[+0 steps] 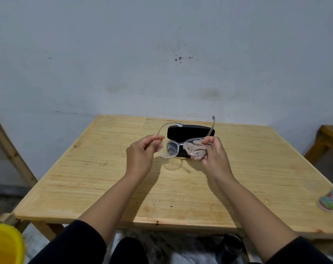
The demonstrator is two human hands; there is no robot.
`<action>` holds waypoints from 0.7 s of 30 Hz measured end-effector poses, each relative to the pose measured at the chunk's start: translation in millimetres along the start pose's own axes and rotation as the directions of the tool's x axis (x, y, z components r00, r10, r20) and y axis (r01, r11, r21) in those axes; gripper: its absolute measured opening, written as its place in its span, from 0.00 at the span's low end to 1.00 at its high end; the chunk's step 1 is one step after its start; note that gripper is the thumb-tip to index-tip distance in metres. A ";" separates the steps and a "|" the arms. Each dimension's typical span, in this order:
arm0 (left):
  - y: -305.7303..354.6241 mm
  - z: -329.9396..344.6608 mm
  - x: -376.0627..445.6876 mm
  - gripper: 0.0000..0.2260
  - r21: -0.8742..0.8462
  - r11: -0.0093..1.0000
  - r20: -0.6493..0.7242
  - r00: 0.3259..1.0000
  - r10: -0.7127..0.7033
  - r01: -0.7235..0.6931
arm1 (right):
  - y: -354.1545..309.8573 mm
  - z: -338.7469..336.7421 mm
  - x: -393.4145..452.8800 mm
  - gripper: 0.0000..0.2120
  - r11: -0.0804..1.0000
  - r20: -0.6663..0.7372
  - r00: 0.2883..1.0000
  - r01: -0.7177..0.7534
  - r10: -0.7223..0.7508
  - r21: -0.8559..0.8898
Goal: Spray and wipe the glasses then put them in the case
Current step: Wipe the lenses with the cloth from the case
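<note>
Clear-framed glasses (170, 150) hang in the air above the wooden table (108, 183), temples unfolded and pointing away from me. Brownish specks of dirt show on the left lens. My left hand (141, 155) pinches the frame at the left hinge. My right hand (212, 151) holds a small grey-pink cloth (197, 152) pressed around the right lens, which is mostly hidden by it. A black glasses case (192, 131), closed, lies on the table just behind the glasses. A small spray bottle (331, 199) with a green and red label stands at the table's right edge.
A grey wall rises close behind the table. A yellow bucket (4, 244) sits on the floor at the lower left. A wooden stool (327, 138) stands to the right and a slanted wooden beam (11, 151) to the left.
</note>
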State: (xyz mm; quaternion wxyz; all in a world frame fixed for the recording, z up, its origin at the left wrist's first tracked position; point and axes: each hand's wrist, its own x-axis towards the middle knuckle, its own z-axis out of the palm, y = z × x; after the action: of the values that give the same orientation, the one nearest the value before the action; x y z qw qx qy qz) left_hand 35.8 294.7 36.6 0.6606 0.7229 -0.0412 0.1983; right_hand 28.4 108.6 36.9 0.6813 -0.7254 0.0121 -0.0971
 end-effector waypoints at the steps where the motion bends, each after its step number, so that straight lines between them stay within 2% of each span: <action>1: -0.5 -1.3 0.0 0.07 0.010 1.000 0.003 1.000 0.000 0.000 | 0.9 -0.2 0.0 0.19 1.000 -0.039 0.999 0.007 -0.008 -0.028; 6: 0.2 -2.6 -2.2 0.10 0.080 0.995 0.056 0.997 0.048 -0.052 | 6.0 5.3 -3.3 0.12 0.999 -0.162 0.986 -0.019 0.026 0.042; 10: 2.2 0.0 -5.0 0.13 0.128 0.983 0.077 0.990 0.120 -0.130 | 3.1 9.7 -5.2 0.11 0.987 -0.220 0.970 -0.069 0.101 0.147; 13: 3.1 1.0 -5.2 0.14 0.126 0.981 0.069 0.988 0.139 -0.147 | 1.9 10.2 -5.5 0.08 0.985 -0.225 0.964 -0.110 0.139 0.136; 18: 0.9 3.4 -4.7 0.10 0.082 0.991 0.028 0.994 0.105 -0.107 | -1.0 13.9 -8.4 0.10 0.990 -0.221 0.969 -0.086 0.108 0.110; 21: -1.1 5.3 -6.2 0.09 0.056 0.994 -0.016 0.995 0.094 -0.093 | -2.5 15.7 -11.1 0.13 0.994 -0.164 0.982 -0.085 0.095 0.067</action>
State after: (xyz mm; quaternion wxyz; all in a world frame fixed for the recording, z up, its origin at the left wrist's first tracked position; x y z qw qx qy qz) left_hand 31.8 288.5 33.2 0.6308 0.7361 -0.0633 0.2370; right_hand 19.8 125.9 37.3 0.7031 -0.6927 0.0988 -0.1268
